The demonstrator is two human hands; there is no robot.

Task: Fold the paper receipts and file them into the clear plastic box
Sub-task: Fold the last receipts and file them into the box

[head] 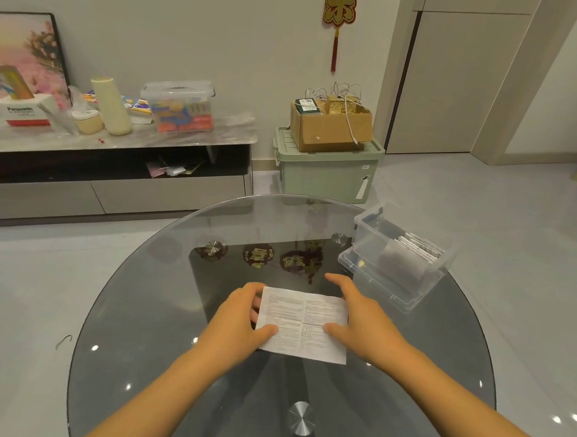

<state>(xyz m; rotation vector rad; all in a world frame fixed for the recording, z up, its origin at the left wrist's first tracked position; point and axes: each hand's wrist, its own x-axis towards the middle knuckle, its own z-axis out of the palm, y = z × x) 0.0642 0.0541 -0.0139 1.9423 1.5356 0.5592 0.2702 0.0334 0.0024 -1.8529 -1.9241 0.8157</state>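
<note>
left fingers (255,303) tucked under the receipt's (303,323) left edge, thumb on top, pinching it. right hand (358,316) pinches the right edge, fingers spread loosely behind. left hand (235,319) mirrors it. receipt sits mid-frame over the glass surface (165,312); clear plastic box (396,257) right of centre, papers already inside.

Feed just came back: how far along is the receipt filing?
Done: several folded papers already stand in the clear plastic box. In hand: left hand and right hand grip one printed receipt over the glass table. Left: finish folding it and file it.
</note>
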